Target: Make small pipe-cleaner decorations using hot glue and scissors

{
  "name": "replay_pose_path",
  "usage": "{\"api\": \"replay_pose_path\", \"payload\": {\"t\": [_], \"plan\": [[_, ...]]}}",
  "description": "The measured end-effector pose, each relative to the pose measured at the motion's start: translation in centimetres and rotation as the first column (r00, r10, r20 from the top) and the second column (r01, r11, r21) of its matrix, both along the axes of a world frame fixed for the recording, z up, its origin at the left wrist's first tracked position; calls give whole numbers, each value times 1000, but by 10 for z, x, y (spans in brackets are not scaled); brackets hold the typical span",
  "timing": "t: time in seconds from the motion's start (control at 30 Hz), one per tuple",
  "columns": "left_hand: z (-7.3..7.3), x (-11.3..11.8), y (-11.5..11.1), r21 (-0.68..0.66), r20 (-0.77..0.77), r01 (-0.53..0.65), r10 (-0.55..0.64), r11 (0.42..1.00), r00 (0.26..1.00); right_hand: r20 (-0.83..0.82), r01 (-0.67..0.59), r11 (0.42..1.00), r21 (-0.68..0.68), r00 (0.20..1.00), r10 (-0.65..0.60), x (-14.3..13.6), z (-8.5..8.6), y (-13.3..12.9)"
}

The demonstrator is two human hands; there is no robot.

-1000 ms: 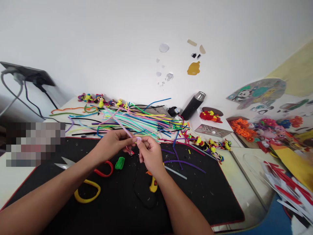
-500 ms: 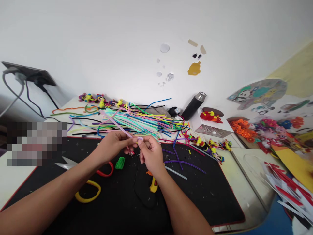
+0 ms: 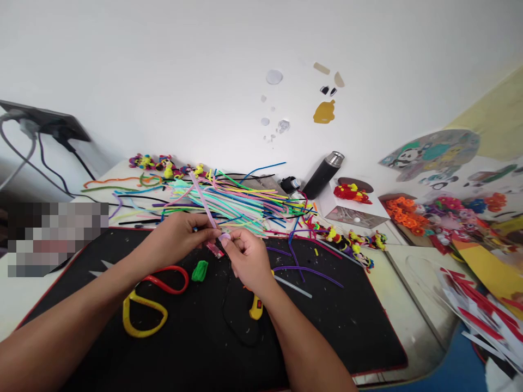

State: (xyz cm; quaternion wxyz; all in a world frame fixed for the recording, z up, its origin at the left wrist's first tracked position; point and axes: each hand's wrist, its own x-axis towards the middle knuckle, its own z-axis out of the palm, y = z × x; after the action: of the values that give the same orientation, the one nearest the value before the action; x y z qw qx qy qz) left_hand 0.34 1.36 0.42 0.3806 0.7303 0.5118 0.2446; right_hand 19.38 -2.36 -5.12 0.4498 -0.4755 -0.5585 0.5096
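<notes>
A lilac pipe cleaner (image 3: 202, 200) slants up and away from between my two hands, its near end wound into a small flat coil. My right hand (image 3: 248, 251) pinches that coil between thumb and fingers. My left hand (image 3: 186, 235) is closed, thumb and fingertips on the pipe cleaner beside the coil. Below my hands, on the black mat (image 3: 183, 343), lies a small folded green bundle (image 3: 200, 271). Scissors (image 3: 145, 316) with one red and one yellow handle loop lie partly under my left forearm. A yellow glue gun (image 3: 256, 307) is partly hidden by my right arm.
A pile of pipe cleaners (image 3: 229, 201) spreads along the wall, with small colourful figures (image 3: 165, 165) behind it. A black thermos (image 3: 322, 177) leans near a white box (image 3: 353, 209). Cut purple pipe cleaners (image 3: 308, 269) lie at right. Cables hang from a power strip (image 3: 44, 120).
Both hands have shifted slightly left. The lilac pipe cleaner stands steeper, its free end swung right and up. The fingers of my right hand have curled in more.
</notes>
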Motion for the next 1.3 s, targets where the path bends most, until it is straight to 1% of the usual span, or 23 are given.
{"api": "replay_pose_path", "payload": {"t": [0.17,0.3,0.43,0.57,0.63,0.67,0.73,0.8,0.87,0.93,0.97,1.0,1.07,1.13,1.3], "plan": [[5,-2,-2,113,-226,94,-67,989,972,141,-71,997,40,988,64,0,2,-1],[1,-1,0,162,-342,148,-85,976,936,231,-73,995,69,971,56,-1,1,-1],[-5,-1,3,145,-386,197,-127,970,914,297,-91,990,104,953,57,-1,-4,-1],[0,-3,3,91,-382,239,-188,967,905,285,-116,990,81,955,88,-1,-7,-1],[4,-3,3,88,-343,222,-180,971,922,249,-107,993,53,964,90,-2,-8,-1],[5,-2,2,73,-293,203,-174,977,940,218,-98,995,33,972,88,-2,-8,-1],[4,1,1,-20,-114,150,-152,988,982,118,-76,997,-12,990,77,-1,-7,0],[-1,6,0,-173,124,107,-87,979,989,-7,-67,997,-50,998,67,0,-4,1],[-8,12,-1,-300,317,64,36,952,948,-107,-59,996,-68,993,51,1,-1,2],[-14,17,-2,-375,439,18,161,927,884,-164,-49,995,-82,986,35,2,3,2],[-17,19,-2,-398,476,6,201,917,856,-180,-40,995,-88,983,23,2,4,3],[-18,20,-2,-415,497,0,227,910,837,-190,-29,995,-95,982,11,2,5,3],[-19,20,-2,-426,505,4,234,904,831,-197,-10,995,-97,980,-9,3,4,4],[-17,18,-1,-409,480,16,200,912,854,-192,8,997,-83,981,-23,3,2,5],[-12,12,0,-296,359,-5,116,955,926,-140,37,999,-16,989,-39,2,-7,5]]}}
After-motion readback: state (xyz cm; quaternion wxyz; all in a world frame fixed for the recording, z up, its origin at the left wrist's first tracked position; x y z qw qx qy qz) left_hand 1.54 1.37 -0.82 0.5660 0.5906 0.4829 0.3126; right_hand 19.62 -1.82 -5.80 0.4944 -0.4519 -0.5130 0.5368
